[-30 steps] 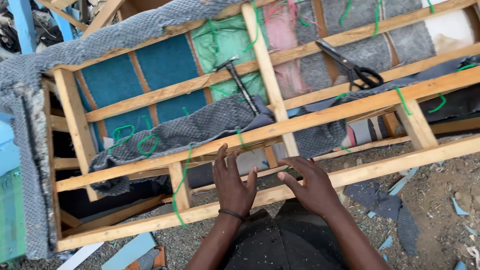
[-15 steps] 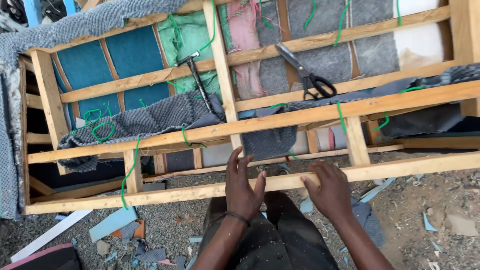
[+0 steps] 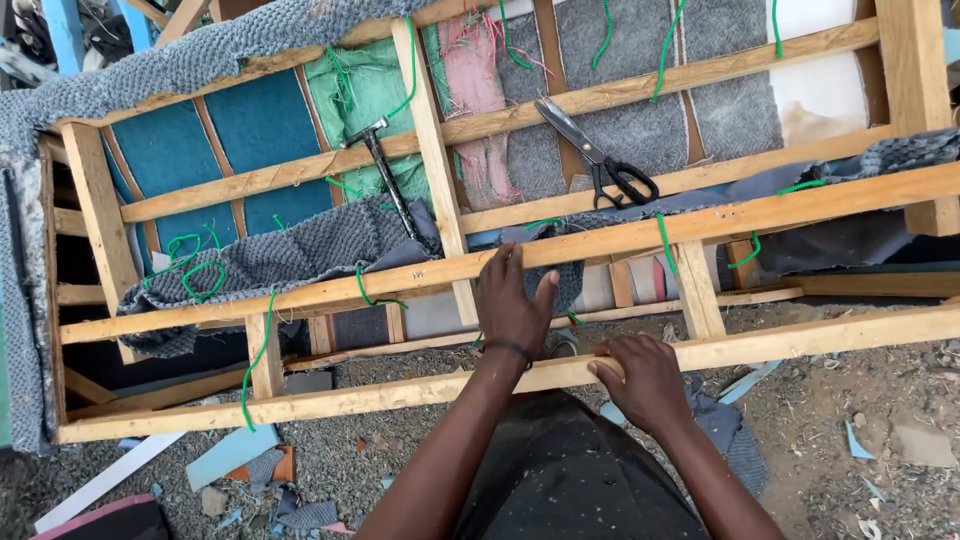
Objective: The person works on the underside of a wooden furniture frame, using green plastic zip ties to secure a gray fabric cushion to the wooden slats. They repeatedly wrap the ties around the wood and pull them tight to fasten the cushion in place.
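Note:
A bare wooden sofa frame lies on the ground in front of me. My left hand reaches over the middle rail, fingers spread, touching the rail and the grey fabric behind it. My right hand rests on the nearest rail, fingers curled over its top. Black-handled scissors lie on the grey padding past the middle rail. A hammer lies tilted against a crossbar to the left of the scissors.
Green cord loops hang from several rails. Teal, green, pink and grey padding panels fill the back of the frame. Gravel ground below holds fabric scraps and a pale blue strip. Blue posts stand at top left.
The view has shifted so the frame sits further right and closer. My left hand has moved up from the near rail to the middle rail. My right hand stays on the near rail.

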